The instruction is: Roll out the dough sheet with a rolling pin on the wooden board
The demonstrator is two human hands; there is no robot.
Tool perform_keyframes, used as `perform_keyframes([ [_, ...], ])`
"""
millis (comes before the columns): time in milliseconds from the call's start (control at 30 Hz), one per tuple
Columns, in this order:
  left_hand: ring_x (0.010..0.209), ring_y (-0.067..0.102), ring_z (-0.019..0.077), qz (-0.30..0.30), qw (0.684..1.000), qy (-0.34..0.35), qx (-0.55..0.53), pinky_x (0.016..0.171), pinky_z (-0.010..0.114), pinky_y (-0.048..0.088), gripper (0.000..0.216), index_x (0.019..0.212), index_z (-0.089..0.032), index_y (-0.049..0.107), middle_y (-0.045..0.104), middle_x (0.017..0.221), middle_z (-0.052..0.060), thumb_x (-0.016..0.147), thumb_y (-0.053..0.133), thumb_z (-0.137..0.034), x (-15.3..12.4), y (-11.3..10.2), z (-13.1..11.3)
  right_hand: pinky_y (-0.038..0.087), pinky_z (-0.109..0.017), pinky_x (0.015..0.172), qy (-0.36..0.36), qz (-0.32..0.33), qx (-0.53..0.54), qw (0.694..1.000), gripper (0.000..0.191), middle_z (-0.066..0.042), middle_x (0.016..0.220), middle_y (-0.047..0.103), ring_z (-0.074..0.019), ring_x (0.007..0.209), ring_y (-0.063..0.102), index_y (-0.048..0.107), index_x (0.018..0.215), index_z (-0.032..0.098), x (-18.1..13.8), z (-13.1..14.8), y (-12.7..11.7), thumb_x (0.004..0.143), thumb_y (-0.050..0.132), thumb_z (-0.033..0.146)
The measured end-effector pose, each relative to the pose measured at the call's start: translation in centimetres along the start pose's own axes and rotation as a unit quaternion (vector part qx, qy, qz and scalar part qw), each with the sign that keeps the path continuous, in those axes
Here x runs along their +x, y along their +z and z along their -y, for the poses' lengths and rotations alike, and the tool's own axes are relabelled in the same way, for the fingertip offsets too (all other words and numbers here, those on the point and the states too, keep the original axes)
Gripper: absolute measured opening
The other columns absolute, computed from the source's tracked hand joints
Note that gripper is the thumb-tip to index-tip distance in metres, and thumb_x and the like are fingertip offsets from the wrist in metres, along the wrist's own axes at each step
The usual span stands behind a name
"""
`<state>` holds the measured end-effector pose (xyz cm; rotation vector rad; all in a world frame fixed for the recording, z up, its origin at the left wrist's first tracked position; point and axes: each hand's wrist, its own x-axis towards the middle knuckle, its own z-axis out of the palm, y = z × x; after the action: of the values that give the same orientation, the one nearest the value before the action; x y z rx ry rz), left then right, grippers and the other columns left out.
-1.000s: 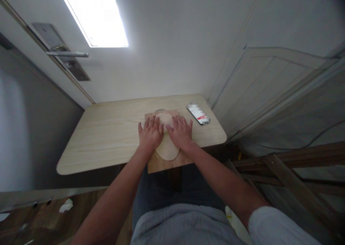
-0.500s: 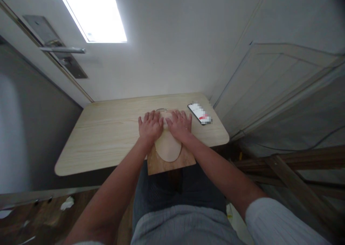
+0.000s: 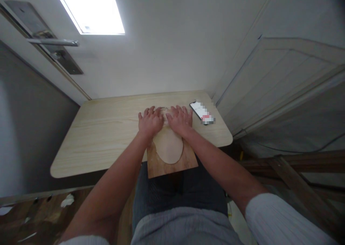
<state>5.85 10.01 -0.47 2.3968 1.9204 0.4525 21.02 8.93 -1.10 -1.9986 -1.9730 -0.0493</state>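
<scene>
A pale oval sheet of dough lies flat on a wooden cutting board. My left hand presses on the far left part of the dough, palm down with the fingers apart. On the far right part, my right hand lies the same way, its fingers spread and pointing away from me. The thumbs face each other across a narrow gap. Beyond them shows a thin metal handle at the board's far end. The hands hide the far part of the dough.
The board rests on a light wood table and its near edge overhangs toward my lap. A phone lies right of my right hand. Behind the table stands a white door with a lever handle. Wooden beams are at the lower right.
My hands have shifted slightly away from me over the dough, and a little more of its sheet shows. The camera view has also moved slightly.
</scene>
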Motion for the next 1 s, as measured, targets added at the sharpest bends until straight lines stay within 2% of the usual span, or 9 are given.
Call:
perform_keyframes([
  [300,0.140,0.042,0.0346,0.021,1.000,0.006,0.006,0.113,0.068,0.029,0.053,0.148,-0.028,0.047,0.047,0.156,0.011,0.100,0.029,-0.043,1.6,-0.1,0.5,0.020,-0.061,0.117,0.004,0.021,0.005,1.000,0.059,-0.011,0.154,0.049,-0.0343,0.140,0.040,0.051,0.147,0.023,1.8,-0.1,0.5,0.102,0.032,0.057],
  [600,0.137,0.045,0.0357,0.043,0.999,0.007,0.001,0.110,0.067,0.033,0.053,0.146,-0.025,0.049,0.050,0.152,0.012,0.100,0.030,-0.044,3.5,-0.2,0.8,0.028,-0.062,0.114,0.004,0.051,0.005,0.999,0.058,-0.012,0.152,0.051,-0.0351,0.136,0.044,0.053,0.145,0.022,3.7,-0.1,0.2,0.102,0.037,0.057],
  [1000,0.129,0.051,0.0333,-0.007,1.000,0.002,0.010,0.109,0.056,0.037,0.048,0.136,-0.019,0.055,0.057,0.143,0.015,0.101,0.029,-0.039,5.9,0.5,1.2,0.035,-0.057,0.109,0.022,0.065,0.022,0.997,0.054,-0.015,0.144,0.058,-0.0344,0.129,0.051,0.055,0.141,0.019,6.8,-0.4,1.0,0.101,0.042,0.053],
])
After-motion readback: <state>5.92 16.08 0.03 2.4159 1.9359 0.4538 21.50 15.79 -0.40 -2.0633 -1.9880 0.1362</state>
